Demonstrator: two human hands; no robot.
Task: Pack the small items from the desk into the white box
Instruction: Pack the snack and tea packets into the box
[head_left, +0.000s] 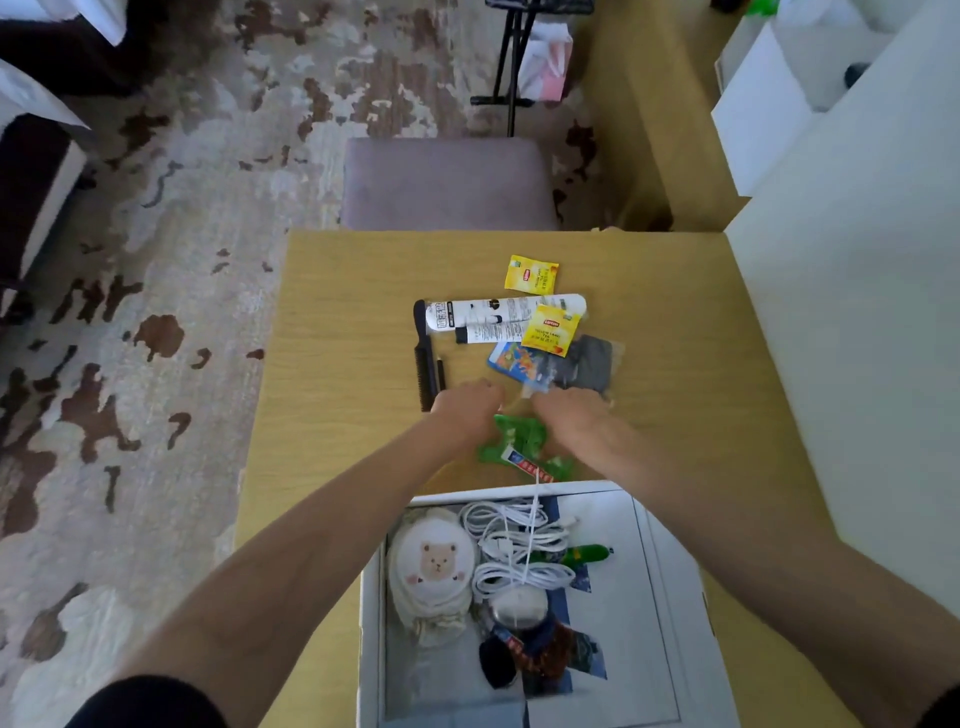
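On the wooden desk (337, 322), both hands reach to the far end of a green clear-plastic packet (519, 434). My left hand (465, 405) and my right hand (569, 415) have curled fingers that appear to grip it; the fingertips are hidden. A small red-and-blue tube (524, 465) lies on the packet, and a white string hangs from it into the white box (371, 597). Beyond the hands lie two yellow tea bags (531, 274), two white tubes (498, 312), a black comb (425, 358), a blue packet (514, 364) and a grey bagged item (589, 364).
The box holds a bear-print cloth (431, 566), coiled white cables (514, 540), a green object (587, 553) and dark small items. A grey stool (447, 182) stands behind the desk, a white cabinet (857, 312) on the right, patterned rug on the left.
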